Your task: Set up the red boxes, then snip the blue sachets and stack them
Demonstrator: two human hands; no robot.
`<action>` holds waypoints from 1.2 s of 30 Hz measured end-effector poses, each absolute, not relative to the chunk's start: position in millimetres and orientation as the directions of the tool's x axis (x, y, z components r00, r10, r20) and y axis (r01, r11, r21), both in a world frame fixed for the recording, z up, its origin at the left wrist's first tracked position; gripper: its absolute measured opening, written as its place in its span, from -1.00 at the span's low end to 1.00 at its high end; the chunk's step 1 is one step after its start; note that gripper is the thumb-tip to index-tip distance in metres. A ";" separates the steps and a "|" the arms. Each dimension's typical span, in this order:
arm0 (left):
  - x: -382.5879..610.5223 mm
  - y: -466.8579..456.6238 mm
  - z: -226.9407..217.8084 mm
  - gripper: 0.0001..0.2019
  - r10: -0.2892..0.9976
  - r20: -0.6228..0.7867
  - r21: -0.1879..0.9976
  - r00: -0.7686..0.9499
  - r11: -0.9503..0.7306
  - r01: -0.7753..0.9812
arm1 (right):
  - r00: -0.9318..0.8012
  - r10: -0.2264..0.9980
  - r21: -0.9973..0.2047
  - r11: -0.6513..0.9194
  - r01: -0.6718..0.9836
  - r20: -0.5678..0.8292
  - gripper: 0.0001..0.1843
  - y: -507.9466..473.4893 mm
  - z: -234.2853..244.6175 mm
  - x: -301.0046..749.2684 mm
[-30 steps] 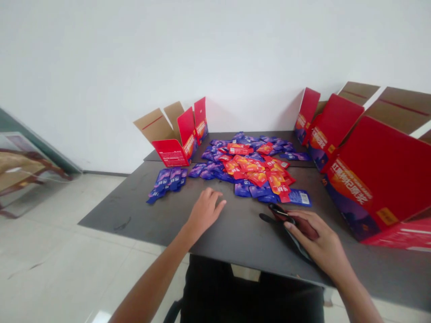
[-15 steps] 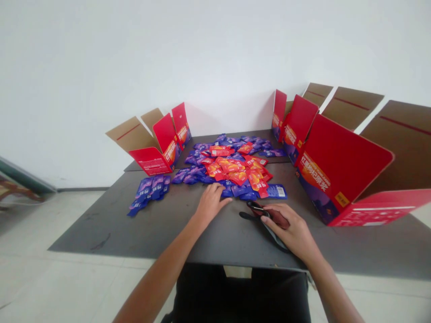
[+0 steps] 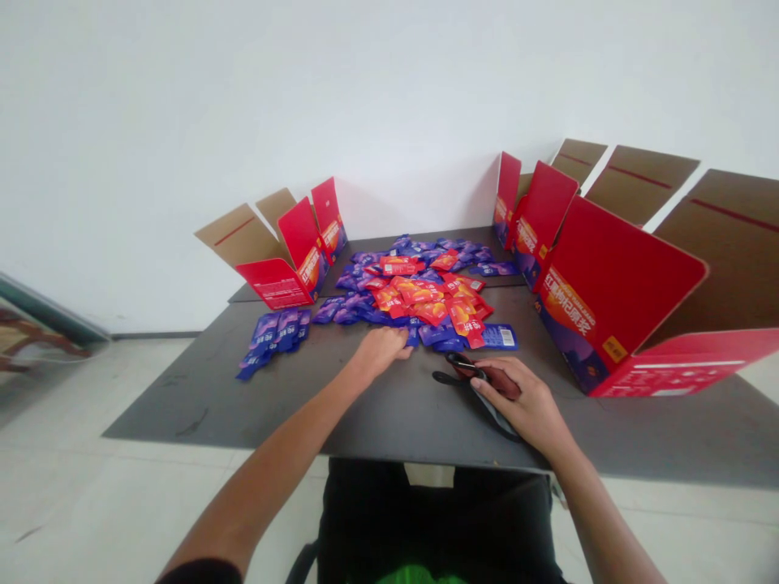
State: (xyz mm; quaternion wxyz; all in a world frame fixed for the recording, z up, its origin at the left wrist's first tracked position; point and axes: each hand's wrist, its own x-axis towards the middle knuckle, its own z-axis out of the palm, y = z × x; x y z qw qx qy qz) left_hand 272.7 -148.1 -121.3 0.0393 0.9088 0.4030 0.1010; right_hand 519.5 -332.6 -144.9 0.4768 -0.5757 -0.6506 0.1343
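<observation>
A heap of purple sachets [image 3: 356, 308] and red sachets [image 3: 426, 294] lies in the middle of the grey table. At the heap's near edge, my left hand [image 3: 382, 350] has its fingers curled closed on a purple sachet [image 3: 413, 334], and the fingertips are partly hidden. My right hand [image 3: 528, 403] is wrapped around a black and dark red pouch-like item [image 3: 466, 369] with a strap loop, low on the table in front of the heap. Its exact kind is unclear. Off to the left, several purple sachets [image 3: 273, 339] lie in a small overlapping group.
Open red cartons with raised flaps stand on both sides: two at the left [image 3: 277, 284] and several at the right [image 3: 584, 316]. A white wall [image 3: 389, 105] rises behind the grey table [image 3: 243, 414].
My left hand has moved slightly forward and its fingers have curled closed at the heap's near edge. My right hand stays on the dark pouch-like item. The view has shifted a little.
</observation>
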 end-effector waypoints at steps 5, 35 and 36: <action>250.8 -183.9 -114.3 -0.83 0.727 0.123 0.129 0.675 -0.686 0.716 | 0.136 0.874 -0.736 0.298 0.607 0.466 -0.68 -332.6 -144.3 520.4; 197.5 -346.8 -170.4 -0.69 0.506 0.519 0.128 0.689 -0.843 0.522 | -0.087 0.775 -0.525 0.501 0.688 0.626 -0.64 -333.0 -101.4 451.4; 196.5 -347.4 -171.5 -0.73 0.504 0.509 0.114 0.698 -0.843 0.525 | -0.232 0.770 -0.484 0.573 0.662 0.594 -0.63 -333.0 -102.5 440.2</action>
